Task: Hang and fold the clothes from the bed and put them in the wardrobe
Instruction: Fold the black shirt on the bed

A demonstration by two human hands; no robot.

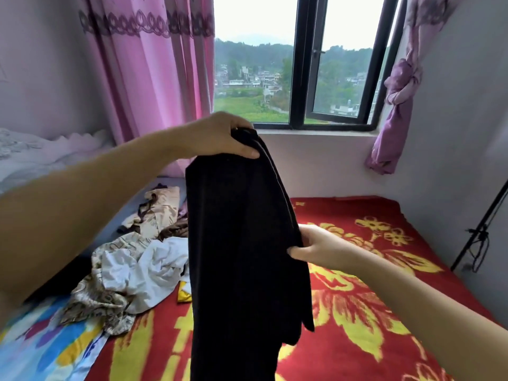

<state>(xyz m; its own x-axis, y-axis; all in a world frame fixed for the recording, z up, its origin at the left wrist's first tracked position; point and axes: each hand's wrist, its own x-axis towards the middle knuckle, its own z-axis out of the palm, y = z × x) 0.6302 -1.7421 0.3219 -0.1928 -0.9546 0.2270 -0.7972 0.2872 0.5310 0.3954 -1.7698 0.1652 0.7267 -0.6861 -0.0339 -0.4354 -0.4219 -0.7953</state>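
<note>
A long black garment (242, 243) hangs in the air above the bed, doubled lengthwise. My left hand (220, 136) grips its top end at about window-sill height. My right hand (316, 246) pinches its right edge halfway down. The lower end drops out of view at the bottom of the frame. On the bed to the left lies a heap of loose clothes (132, 270): white, beige-patterned and brown pieces, rumpled together.
The bed carries a red blanket with yellow flowers (371, 298) and a blue patterned sheet (41, 347) at the left. Pink curtains (143, 78) and a window (302, 64) stand behind. A black stand (483, 229) leans at the right wall. A white pillow (33, 158) lies far left.
</note>
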